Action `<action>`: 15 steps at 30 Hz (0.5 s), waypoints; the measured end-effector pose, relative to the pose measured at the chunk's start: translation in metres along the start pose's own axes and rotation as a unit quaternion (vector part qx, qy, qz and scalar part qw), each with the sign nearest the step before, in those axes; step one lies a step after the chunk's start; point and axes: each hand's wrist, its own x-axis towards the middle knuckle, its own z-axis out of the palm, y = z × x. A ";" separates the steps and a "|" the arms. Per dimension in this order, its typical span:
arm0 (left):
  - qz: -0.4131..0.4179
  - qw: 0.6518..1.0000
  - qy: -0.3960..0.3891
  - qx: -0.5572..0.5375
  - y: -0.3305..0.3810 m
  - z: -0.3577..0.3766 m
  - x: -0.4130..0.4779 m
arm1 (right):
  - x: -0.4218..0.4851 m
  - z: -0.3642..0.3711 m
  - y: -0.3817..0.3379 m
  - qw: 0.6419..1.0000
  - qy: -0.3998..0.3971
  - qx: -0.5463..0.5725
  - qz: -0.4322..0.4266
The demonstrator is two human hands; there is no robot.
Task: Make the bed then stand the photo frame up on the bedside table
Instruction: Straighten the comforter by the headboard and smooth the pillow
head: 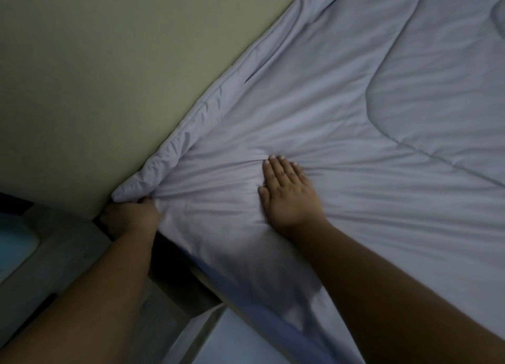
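A pale lavender-grey quilted comforter (355, 112) covers the bed and fills the right and centre of the view. Its corner lies against the wall at the left. My left hand (128, 216) is closed on that corner of the comforter, at the bed's edge beside the wall. My right hand (287, 194) lies flat, palm down, fingers together, pressing on the comforter; creases fan out from it toward the gripped corner. No photo frame shows in this view.
A greenish-beige wall (109, 77) runs diagonally along the bed's far edge. A grey piece of furniture (54, 254) with a light blue item on it (13, 243) stands at the lower left. Pale floor (240, 342) shows at the bottom, with a dark gap beside the bed.
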 end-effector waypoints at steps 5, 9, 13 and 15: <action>0.121 0.986 0.093 -0.063 0.032 -0.001 -0.073 | -0.004 -0.032 0.021 0.997 -0.047 0.043 -0.049; 0.273 0.960 0.063 0.017 0.082 -0.003 -0.131 | -0.014 -0.072 0.061 0.998 -0.046 0.040 -0.036; 0.391 0.915 0.051 0.080 0.137 -0.011 -0.207 | -0.038 -0.122 0.122 0.999 -0.022 0.040 0.002; 0.416 0.905 0.038 0.082 0.166 -0.013 -0.250 | -0.056 -0.151 0.159 0.999 -0.013 0.036 0.020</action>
